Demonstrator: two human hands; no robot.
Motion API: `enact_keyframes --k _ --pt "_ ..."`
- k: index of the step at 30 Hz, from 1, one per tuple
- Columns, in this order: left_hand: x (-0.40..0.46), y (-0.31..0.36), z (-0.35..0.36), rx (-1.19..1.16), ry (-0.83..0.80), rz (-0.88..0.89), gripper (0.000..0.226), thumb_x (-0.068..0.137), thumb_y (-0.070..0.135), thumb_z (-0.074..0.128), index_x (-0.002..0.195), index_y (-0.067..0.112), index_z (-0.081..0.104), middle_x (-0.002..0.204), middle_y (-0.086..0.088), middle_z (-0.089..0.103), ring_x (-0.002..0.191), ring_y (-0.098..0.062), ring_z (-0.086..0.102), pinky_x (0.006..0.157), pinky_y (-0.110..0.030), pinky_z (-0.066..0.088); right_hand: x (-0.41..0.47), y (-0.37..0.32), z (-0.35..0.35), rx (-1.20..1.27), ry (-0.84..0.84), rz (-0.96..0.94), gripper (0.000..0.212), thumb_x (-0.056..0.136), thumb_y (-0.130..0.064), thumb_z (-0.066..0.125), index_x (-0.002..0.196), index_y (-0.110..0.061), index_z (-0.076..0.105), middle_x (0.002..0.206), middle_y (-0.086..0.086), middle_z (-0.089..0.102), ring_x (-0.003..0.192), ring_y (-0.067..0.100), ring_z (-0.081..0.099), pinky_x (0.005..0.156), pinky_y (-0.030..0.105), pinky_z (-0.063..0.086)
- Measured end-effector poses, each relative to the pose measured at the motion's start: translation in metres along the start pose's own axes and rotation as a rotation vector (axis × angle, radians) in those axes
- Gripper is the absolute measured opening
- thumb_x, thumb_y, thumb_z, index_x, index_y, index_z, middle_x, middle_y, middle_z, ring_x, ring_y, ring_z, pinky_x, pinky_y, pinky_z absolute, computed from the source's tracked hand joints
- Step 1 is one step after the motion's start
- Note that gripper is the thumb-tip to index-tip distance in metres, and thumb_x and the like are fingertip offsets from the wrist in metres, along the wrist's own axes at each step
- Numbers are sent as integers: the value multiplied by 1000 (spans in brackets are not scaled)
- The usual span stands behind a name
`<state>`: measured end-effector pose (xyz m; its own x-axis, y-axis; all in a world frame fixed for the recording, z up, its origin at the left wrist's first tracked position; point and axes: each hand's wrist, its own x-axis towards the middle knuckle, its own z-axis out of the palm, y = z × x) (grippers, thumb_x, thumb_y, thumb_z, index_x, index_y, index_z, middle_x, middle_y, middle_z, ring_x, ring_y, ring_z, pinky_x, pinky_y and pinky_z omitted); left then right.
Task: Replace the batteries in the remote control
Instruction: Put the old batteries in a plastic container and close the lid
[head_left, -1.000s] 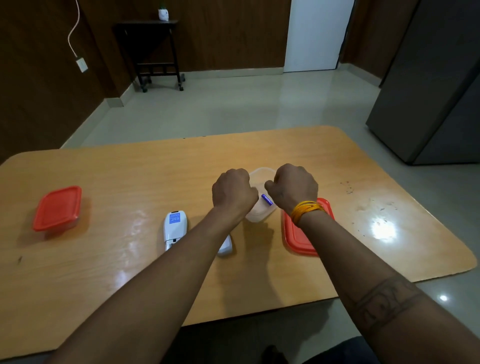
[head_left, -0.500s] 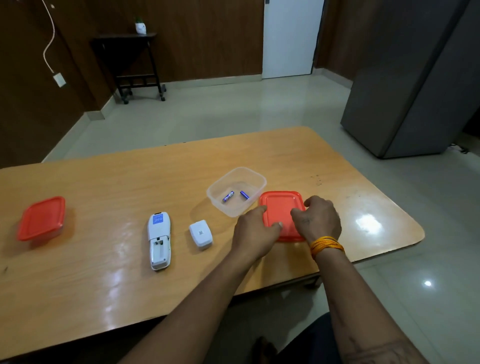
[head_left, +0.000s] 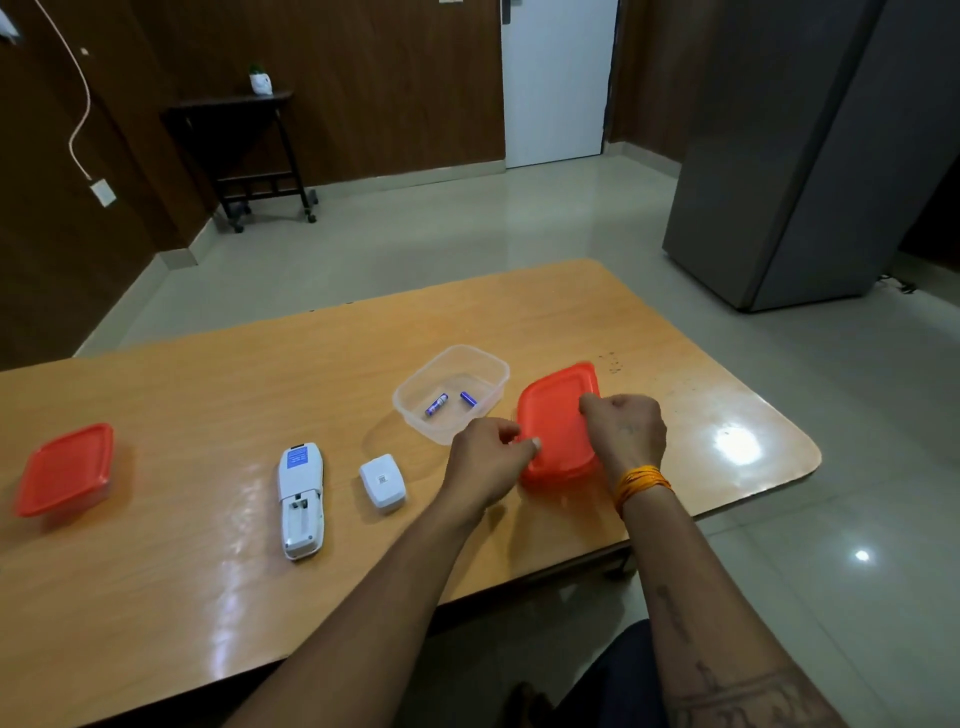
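The white plastic remote control (head_left: 301, 500) lies back-up near the tabletop's (head_left: 208, 597) front edge, its battery bay uncovered, the small white cover (head_left: 383, 481) beside it. Both hands pinch the red rectangular lid (head_left: 556, 415) toward the right edge: left hand (head_left: 485, 462), right hand (head_left: 626, 428). Two blue batteries (head_left: 449, 402) lie in the clear plastic tub (head_left: 483, 358).

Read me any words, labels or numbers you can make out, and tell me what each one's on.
No text is legible.
Remote control: blue label, print too small to read.
Battery cover: small grey mark, unreadable.
Batteries: blue wrappers, markings blurred.
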<state>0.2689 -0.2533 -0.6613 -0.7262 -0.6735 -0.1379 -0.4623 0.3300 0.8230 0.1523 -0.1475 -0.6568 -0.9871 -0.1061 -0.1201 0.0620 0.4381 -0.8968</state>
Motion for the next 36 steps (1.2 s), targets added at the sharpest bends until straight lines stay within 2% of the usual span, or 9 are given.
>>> enact_keyframes --k 4,9,11,14,17,21,27,32,36 --pt "12 8 -16 -194 67 0 36 97 41 61 96 10 78 90 2 77 82 -26 72 77 -40 59 -18 -14 -10 122 118 -333 21 85 -28 65 71 -12 67 70 2 66 64 24 60 58 40 55" --pt "34 29 -72 -685 -24 -251 58 108 48 32 102 5 71 84 -10 77 49 -17 57 45 -23 33 -27 -26 -10 -37 172 -915 12 93 -19 74 104 -15 76 98 4 63 76 15 56 60 24 46" --pt "42 27 -94 -754 -41 -264 59 105 53 40 95 3 70 73 -10 73 44 -16 52 44 -24 32 -25 -25 -1 -58 126 -966 16 92 -19 77 108 -20 78 104 4 58 82 16 57 61 24 50" --pt "46 20 -114 -676 -11 -208 25 95 30 66 82 9 63 59 -4 60 47 -15 48 42 -22 34 -26 -24 13 -45 68 -992 21 91 -11 77 110 -21 79 108 5 54 90 17 59 66 25 57" --pt "55 9 -123 -615 41 -198 6 87 10 73 89 5 70 64 -4 55 44 -11 51 41 -20 38 -29 -28 29 29 115 -918 24 96 -8 68 116 -19 77 107 4 56 87 14 59 69 28 59" --pt "66 -6 -126 -559 101 -183 11 87 9 76 97 6 77 67 -3 62 55 -14 55 45 -20 47 -39 -36 52 297 38 -547 24 103 -32 54 114 -20 72 94 3 68 74 21 70 59 41 64" --pt "84 -24 -126 -269 177 -56 7 87 15 82 89 9 80 80 -8 73 62 -19 65 49 -24 55 -34 -41 79 472 -153 -209 23 86 -21 83 104 -13 70 82 20 65 62 21 68 51 27 58" --pt "108 -37 -129 142 298 84 15 85 31 81 90 17 86 89 -1 79 84 -17 70 75 -33 58 -29 -34 101 453 -170 -72 38 78 -14 89 105 -10 63 86 12 69 51 14 70 57 40 65" --pt "121 -47 -126 252 282 80 18 83 33 83 92 18 86 94 -2 81 90 -19 73 78 -31 57 -24 -26 114 453 -201 52 44 74 -12 91 100 -15 57 88 17 73 54 24 73 63 47 66"
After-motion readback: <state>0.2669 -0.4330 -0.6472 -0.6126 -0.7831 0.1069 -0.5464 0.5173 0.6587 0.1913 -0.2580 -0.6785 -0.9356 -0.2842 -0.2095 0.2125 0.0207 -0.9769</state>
